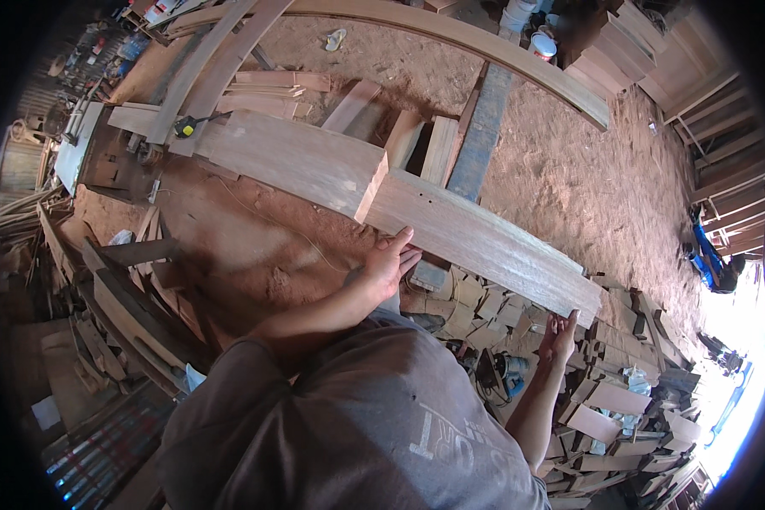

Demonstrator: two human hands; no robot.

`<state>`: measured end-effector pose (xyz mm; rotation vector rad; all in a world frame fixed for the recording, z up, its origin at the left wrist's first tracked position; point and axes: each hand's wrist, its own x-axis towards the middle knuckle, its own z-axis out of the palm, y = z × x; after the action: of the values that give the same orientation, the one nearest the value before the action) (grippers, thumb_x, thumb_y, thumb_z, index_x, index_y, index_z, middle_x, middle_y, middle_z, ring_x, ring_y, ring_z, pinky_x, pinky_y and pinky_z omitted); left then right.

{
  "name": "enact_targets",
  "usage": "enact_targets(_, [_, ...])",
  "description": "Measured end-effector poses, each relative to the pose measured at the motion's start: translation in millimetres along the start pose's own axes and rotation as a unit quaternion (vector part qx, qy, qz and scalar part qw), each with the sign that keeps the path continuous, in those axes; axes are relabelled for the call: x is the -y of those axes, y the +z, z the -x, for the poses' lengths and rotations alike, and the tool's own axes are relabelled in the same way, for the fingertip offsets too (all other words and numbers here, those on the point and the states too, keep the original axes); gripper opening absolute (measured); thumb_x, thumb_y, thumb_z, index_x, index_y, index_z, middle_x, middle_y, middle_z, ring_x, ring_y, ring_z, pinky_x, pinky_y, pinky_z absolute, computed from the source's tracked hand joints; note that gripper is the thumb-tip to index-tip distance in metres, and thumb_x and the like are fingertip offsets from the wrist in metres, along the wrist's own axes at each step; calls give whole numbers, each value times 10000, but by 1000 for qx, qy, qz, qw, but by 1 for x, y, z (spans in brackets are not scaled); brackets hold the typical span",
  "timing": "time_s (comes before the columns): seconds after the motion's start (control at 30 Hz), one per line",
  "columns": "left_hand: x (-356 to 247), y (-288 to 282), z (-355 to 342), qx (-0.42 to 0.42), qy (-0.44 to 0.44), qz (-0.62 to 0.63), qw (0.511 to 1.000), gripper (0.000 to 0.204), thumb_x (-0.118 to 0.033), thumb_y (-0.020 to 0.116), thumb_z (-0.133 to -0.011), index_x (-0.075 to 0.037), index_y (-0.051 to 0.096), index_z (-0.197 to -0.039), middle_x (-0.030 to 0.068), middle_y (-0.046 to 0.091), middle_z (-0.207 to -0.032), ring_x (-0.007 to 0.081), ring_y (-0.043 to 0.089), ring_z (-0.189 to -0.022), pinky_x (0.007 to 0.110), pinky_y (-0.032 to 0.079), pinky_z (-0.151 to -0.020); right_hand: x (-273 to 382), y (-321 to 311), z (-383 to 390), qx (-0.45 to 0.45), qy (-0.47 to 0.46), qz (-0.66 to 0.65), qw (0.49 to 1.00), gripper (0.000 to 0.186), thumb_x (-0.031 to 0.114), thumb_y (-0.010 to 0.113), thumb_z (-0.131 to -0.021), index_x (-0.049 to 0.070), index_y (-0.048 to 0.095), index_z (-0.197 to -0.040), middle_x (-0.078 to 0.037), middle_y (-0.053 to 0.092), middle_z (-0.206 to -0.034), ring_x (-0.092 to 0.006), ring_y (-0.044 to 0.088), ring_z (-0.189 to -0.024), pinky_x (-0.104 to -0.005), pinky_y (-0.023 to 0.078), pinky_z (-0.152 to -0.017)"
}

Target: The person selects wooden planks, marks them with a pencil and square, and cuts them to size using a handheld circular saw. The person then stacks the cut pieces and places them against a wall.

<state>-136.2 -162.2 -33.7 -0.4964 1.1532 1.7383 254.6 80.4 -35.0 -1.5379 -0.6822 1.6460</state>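
A long pale plank (480, 240) lies slanting across the middle, its left end against a wider board (293, 157) with a light cut end. My left hand (387, 265) grips the plank's near edge close to that joint, thumb at the edge and fingers partly hidden below. My right hand (559, 338) holds the near edge at the plank's right end from underneath. A yellow and black tape measure (187, 127) sits on the boards at the far left of the wide board.
A blue-grey beam (478, 153) runs back from under the boards. A long curved timber (450, 30) crosses behind. Offcuts (608, 399) and a power tool (503, 374) lie below right, scrap timber (110, 306) at left. White buckets (542, 47) stand at the back.
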Motion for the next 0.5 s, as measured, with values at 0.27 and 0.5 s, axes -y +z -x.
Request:
enact_targets(0.27, [-4, 6, 4, -11, -6, -17, 1000, 440, -338, 832, -1002, -44, 583, -1215, 127, 634, -1208, 294, 675, -1169, 418, 596, -1104, -9, -10, -7, 1, -6, -20, 1000, 971, 524, 765, -1021, -79, 339, -1652, -253, 401, -1649, -355, 437, -1517, -439, 434, -1252])
enact_targets(0.5, [-10, 0, -1, -40, 10, -68, 997, 705, -303, 791, -1033, -66, 385, -1559, 145, 579, -1353, 313, 610, -1269, 445, 560, -1127, 15, 39, 42, -254, -169, 185, 934, 670, 450, 697, -1086, -93, 525, -1439, -208, 563, -1369, -290, 576, -1277, -420, 535, -1071])
